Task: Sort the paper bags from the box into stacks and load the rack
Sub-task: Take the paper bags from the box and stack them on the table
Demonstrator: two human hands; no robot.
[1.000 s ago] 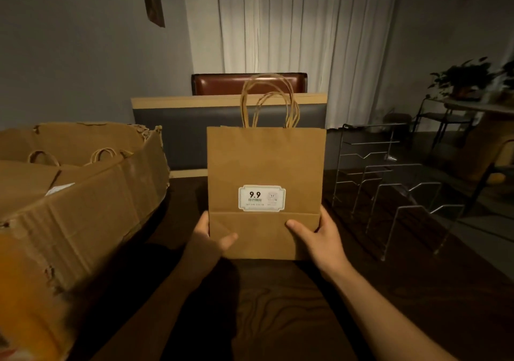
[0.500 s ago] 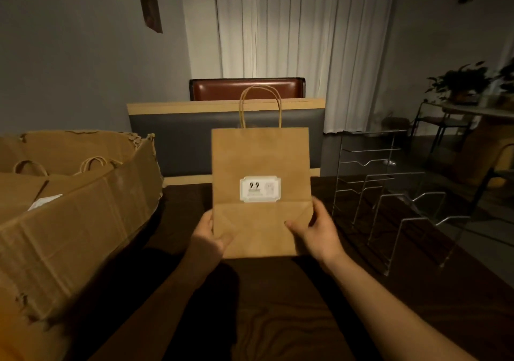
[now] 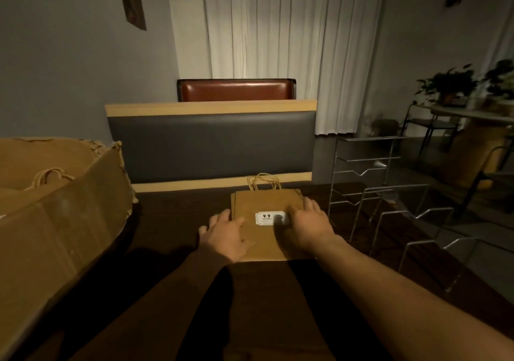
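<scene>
Paper bag (image 3: 264, 205), with a white label (image 3: 268, 218), is laid flat on the dark desk (image 3: 172, 221) near its far edge, handles (image 3: 262, 181) turned toward that edge. It is pressed down by the left hand (image 3: 225, 234) and the right hand (image 3: 308, 223), each grip spread with straight fingers. More bags are held in the cardboard box (image 3: 55, 221) at the desk's left edge. The wire rack (image 3: 389, 207) is set at the right edge.

Matt kraft-paper bag (image 3: 267, 207), rough corrugated cardboard box (image 3: 55, 230), shiny wire rack (image 3: 389, 193).
</scene>
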